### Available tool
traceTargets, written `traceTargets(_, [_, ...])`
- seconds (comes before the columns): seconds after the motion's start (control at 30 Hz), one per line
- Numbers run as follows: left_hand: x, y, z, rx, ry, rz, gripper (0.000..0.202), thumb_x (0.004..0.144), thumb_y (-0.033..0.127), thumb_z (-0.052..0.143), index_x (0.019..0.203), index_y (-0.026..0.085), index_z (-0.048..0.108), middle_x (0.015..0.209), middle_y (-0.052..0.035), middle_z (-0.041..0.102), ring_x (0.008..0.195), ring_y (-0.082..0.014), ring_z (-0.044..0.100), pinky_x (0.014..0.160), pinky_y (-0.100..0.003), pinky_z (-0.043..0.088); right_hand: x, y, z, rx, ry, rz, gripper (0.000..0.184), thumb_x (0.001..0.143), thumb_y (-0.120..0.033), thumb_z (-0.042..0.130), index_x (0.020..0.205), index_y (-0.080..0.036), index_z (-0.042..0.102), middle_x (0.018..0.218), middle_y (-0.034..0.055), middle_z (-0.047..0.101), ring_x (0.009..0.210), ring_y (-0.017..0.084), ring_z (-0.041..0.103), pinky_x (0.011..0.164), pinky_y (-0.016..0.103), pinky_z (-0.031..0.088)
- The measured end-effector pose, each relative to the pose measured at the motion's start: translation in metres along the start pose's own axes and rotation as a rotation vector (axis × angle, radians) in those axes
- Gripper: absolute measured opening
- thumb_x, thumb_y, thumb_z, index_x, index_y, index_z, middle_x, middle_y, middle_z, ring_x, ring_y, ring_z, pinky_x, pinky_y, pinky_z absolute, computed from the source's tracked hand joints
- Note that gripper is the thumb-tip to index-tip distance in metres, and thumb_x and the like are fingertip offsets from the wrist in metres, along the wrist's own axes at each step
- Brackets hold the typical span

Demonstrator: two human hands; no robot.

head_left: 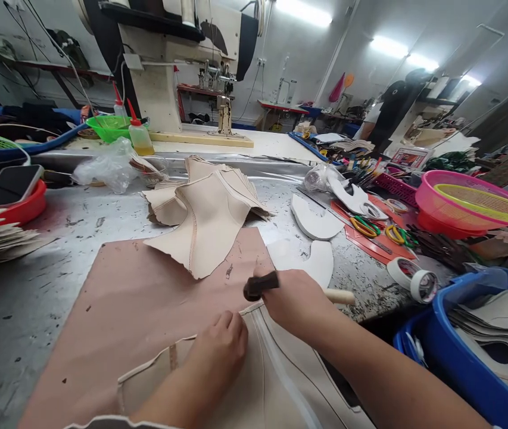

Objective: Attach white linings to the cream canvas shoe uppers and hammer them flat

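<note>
Head view: a person's two bare hands are working at a grey table (34, 310), low in the middle of the picture.
Right hand (296, 301): its fingers are clenching around a hammer (260, 286), near its dark head, and the pale handle end is sticking out on the far side of the fist.
Hammer head: it is hovering just above the upper edge of the beige leather piece (276, 381); whether it is touching cannot be told.
Left hand (218, 351): it is lying knuckles-up on the leather piece and pressing it down, with its fingers bent; the tips are hidden, so whether they are pinching the material cannot be told.
Beige leather piece: it is lying on the pink mat (137, 310), nearest the person, with stitched seams running across it under both hands.
Stack of cut pieces (209, 208): it is sitting at the far edge of the mat, well apart from the hands.
Tape rolls (414, 280): they are lying to the right of the hammer, beside a blue bin (468, 363).
</note>
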State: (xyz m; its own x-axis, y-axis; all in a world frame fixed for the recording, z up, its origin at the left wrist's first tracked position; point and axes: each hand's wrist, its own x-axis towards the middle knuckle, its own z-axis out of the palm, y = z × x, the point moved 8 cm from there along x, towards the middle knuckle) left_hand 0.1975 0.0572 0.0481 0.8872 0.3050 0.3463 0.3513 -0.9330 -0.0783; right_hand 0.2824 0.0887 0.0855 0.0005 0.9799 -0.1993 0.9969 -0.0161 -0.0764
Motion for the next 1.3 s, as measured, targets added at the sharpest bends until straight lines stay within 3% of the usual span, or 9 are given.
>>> traceTargets(0.13, [-0.014,-0.002,-0.007,-0.091,-0.135,0.059,0.023,0.073,-0.001,0.043,0.082,0.015,0.057,0.076,-0.0064,0.062,0.068,-0.0202,0.058,0.057,-0.029,0.045,-0.002,0.004,0.01,0.05,-0.054,0.059,0.02,0.078,-0.012,0.045,0.093,-0.018,0.058,0.079,0.0054,0.066,0.064,0.018,0.059,0.049,0.026,0.025])
traceTargets(0.2, [-0.031,-0.024,-0.013,-0.172,-0.161,0.002,0.024,0.073,0.002,0.046,0.088,0.016,0.057,0.08,-0.0046,0.063,0.074,-0.0196,0.059,0.063,-0.029,0.046,-0.002,0.003,0.017,0.032,-0.136,0.058,0.021,0.074,-0.009,0.048,0.089,-0.017,0.059,0.076,0.0056,0.066,0.065,0.019,0.059,0.049,0.026,0.024])
traceTargets(0.3, [-0.064,-0.072,-0.013,-0.232,-0.165,-0.202,0.032,0.071,0.008,0.048,0.099,0.02,0.056,0.089,-0.0038,0.064,0.079,-0.0199,0.06,0.068,-0.029,0.047,0.0,0.001,0.013,0.061,-0.088,0.093,0.023,0.074,-0.009,0.047,0.091,-0.018,0.059,0.073,0.0043,0.065,0.061,0.018,0.057,0.048,0.026,0.023])
traceTargets(0.4, [-0.087,-0.094,-0.006,-0.426,-0.197,-0.308,0.02,0.075,0.014,0.043,0.086,0.022,0.058,0.077,0.0003,0.062,0.068,-0.0156,0.06,0.06,-0.024,0.046,0.002,-0.012,0.008,0.121,-0.034,0.054,0.02,0.075,-0.011,0.048,0.09,-0.019,0.059,0.079,0.0035,0.065,0.065,0.016,0.057,0.049,0.024,0.025])
traceTargets(0.6, [-0.079,-0.092,-0.019,-0.58,-0.08,-0.442,0.014,0.084,0.021,0.045,0.082,0.021,0.059,0.078,-0.0006,0.064,0.073,-0.0155,0.06,0.065,-0.025,0.049,0.007,-0.043,0.017,0.096,-0.09,-0.074,0.021,0.07,-0.007,0.05,0.083,-0.018,0.061,0.072,0.0041,0.065,0.064,0.018,0.057,0.049,0.026,0.023])
traceTargets(0.93, [-0.082,-0.078,-0.037,-0.381,0.034,-0.089,0.026,0.09,0.011,0.037,0.085,0.017,0.061,0.074,-0.0036,0.059,0.066,-0.0141,0.054,0.057,-0.023,0.044,0.015,-0.064,0.013,0.058,-0.065,-0.075,0.023,0.071,-0.007,0.048,0.087,-0.018,0.06,0.072,0.005,0.065,0.062,0.018,0.057,0.047,0.027,0.022])
traceTargets(1.03, [-0.083,-0.071,-0.035,-0.34,-0.011,-0.045,0.028,0.091,0.008,0.033,0.084,0.016,0.06,0.074,-0.0042,0.058,0.067,-0.015,0.052,0.058,-0.026,0.043,0.018,-0.075,0.009,0.1,-0.015,-0.101,0.022,0.073,-0.009,0.047,0.09,-0.018,0.059,0.075,0.0045,0.065,0.061,0.016,0.056,0.046,0.026,0.023])
traceTargets(1.17, [-0.085,-0.068,-0.031,-0.342,-0.053,-0.025,0.029,0.091,0.006,0.032,0.083,0.014,0.058,0.075,-0.0055,0.057,0.068,-0.0166,0.05,0.058,-0.028,0.042,0.018,-0.094,0.016,0.076,-0.116,-0.223,0.016,0.066,-0.006,0.051,0.072,-0.019,0.059,0.064,0.0025,0.063,0.056,0.016,0.054,0.044,0.026,0.022])
traceTargets(1.3, [-0.086,-0.069,-0.031,-0.326,-0.035,-0.038,0.029,0.09,0.004,0.033,0.081,0.014,0.058,0.075,-0.0057,0.057,0.068,-0.0171,0.049,0.058,-0.028,0.041,0.019,-0.095,0.006,0.072,-0.004,-0.217,0.018,0.069,-0.007,0.049,0.08,-0.019,0.057,0.067,0.0023,0.063,0.056,0.015,0.054,0.044,0.025,0.022])
